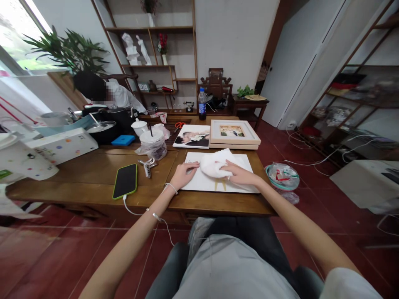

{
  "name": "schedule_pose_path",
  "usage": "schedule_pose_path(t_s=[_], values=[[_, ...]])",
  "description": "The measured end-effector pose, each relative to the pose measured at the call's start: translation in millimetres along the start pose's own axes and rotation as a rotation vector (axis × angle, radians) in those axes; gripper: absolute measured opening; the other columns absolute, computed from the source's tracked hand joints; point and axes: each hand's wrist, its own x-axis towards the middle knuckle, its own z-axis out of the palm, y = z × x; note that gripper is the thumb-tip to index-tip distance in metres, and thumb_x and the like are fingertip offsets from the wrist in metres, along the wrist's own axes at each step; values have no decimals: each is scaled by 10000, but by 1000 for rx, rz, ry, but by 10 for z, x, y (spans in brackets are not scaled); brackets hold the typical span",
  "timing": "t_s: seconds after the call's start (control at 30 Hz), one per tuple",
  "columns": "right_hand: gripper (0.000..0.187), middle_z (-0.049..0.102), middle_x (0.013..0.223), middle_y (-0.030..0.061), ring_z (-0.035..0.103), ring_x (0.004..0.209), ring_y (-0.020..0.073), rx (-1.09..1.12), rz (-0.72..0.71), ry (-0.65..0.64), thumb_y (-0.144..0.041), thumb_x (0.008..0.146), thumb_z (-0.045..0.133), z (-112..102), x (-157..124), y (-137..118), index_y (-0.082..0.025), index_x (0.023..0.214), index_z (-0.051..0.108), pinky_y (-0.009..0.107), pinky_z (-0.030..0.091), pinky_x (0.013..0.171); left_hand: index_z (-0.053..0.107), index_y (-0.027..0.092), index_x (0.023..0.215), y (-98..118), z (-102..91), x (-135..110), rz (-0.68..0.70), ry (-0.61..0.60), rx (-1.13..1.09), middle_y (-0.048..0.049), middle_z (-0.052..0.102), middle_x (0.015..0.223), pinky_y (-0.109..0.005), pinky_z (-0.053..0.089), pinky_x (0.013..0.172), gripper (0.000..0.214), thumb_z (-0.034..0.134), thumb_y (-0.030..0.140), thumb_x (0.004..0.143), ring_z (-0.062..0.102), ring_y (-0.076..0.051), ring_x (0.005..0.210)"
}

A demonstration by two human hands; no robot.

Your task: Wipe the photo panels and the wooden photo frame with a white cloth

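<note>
A white flat board (196,182) lies on the wooden table in front of me, with yellowish strips (220,185) near its close edge. On it rests a crumpled white cloth (215,160). My right hand (237,173) grips the cloth from the right, its fingers partly hidden in the folds. My left hand (184,174) lies on the left part of the board, fingers stretched towards the cloth and holding nothing. Just behind the board are a photo print (193,135) and a pale picture frame (249,132), which is stacked on another.
Left of the board lie a charging phone (125,181) and a shiny silvery packet (146,167). A bagged cup (152,141), a blue box (123,140) and a cola bottle (202,106) stand farther back. A person (121,94) sits behind the left side. A bin (282,176) stands right.
</note>
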Motion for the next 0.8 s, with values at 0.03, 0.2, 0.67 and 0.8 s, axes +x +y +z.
schedule_pose_path(t_s=[0.03,0.2,0.67,0.8], values=[[290,574,1186,45,327,1269,268,2,35,54,-209,768,479,-10,83,70,-191,1027,608,477,142,1072,688,196,942,5,-1,0,-4,-1,-1,-52,670,1060,-403,344,1028,243,499,226,793,592,-197,1053],[333,534,1247,69,386,1213,298,-47,141,200,-274,772,528,2,455,250,-175,1084,590,476,220,1032,690,195,938,10,-3,1,-17,-1,-1,-51,673,1053,-396,361,1015,239,505,227,790,600,-196,1039],[553,374,1389,97,202,1300,345,-521,45,-57,-15,680,395,430,63,-715,-198,1186,526,658,184,947,681,179,944,-4,-8,12,-4,40,11,-61,678,1039,-334,446,904,257,464,259,833,619,-200,981],[522,434,1351,62,236,1299,302,-444,-81,-126,-36,663,412,372,-166,-899,-221,1127,564,584,181,1000,678,182,945,10,-10,14,19,31,-11,-57,683,1024,-331,438,916,258,454,241,833,610,-195,1003]])
